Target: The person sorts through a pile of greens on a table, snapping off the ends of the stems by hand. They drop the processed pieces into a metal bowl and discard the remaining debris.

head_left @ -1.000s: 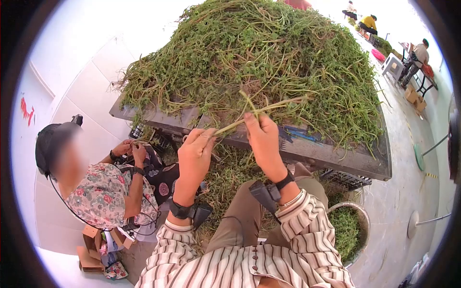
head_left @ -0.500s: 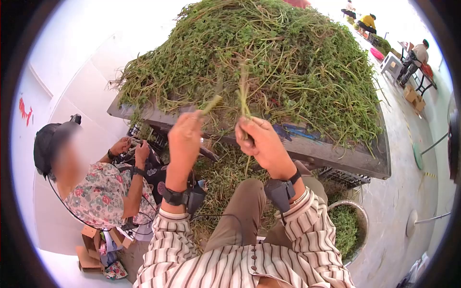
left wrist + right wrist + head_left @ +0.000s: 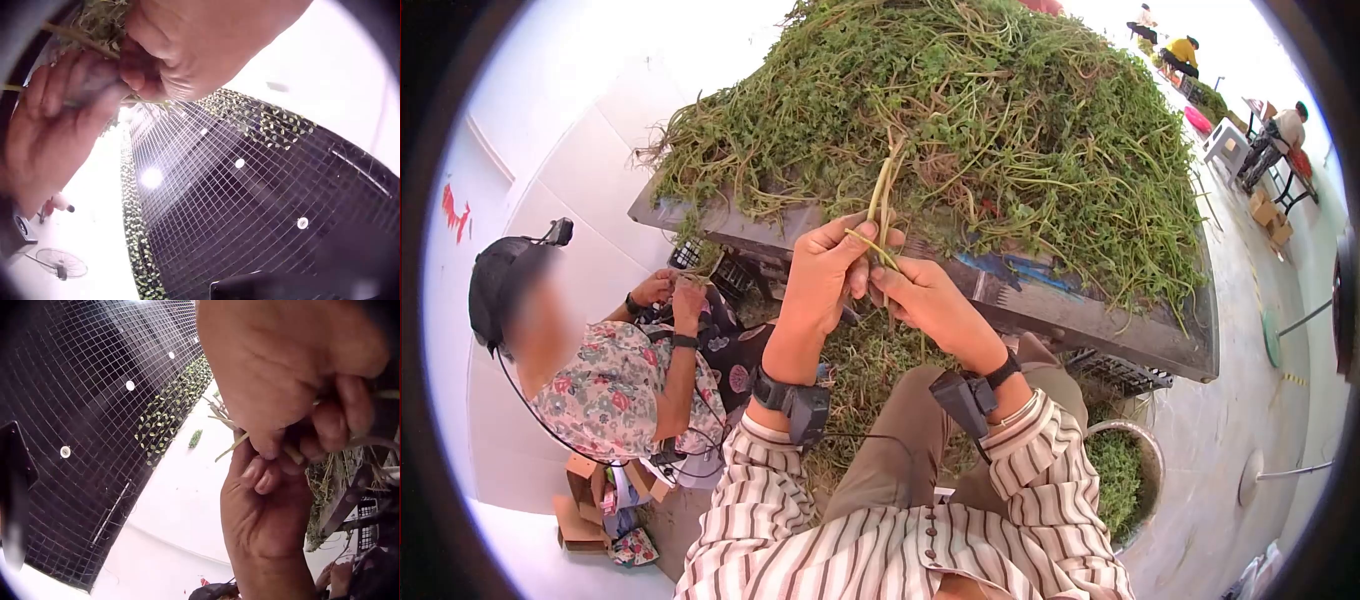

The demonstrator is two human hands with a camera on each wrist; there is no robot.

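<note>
My left hand [image 3: 818,272] and right hand [image 3: 930,305] meet over the near edge of the table. A few long green plant stems [image 3: 884,182] rise from between them, and a short stem crosses the left hand's fingers. The left hand [image 3: 200,44] pinches the stems between thumb and fingers. In the right wrist view, the right hand [image 3: 281,369] has its fingers curled round stems close against the left hand [image 3: 269,519]. Cut-looking stem ends [image 3: 232,447] poke out past the fingertips there.
A large heap of leafy stems [image 3: 940,130] covers the table [image 3: 1090,335]. Below right stands a round tub [image 3: 1157,465] of greens. Another seated person [image 3: 625,385] works at the left. Black crates [image 3: 1125,373] sit under the table, and greens litter the floor.
First the hands held stems stretched crosswise; then they parted, with a piece in the left hand. Now the hands have come together around upright stems.
</note>
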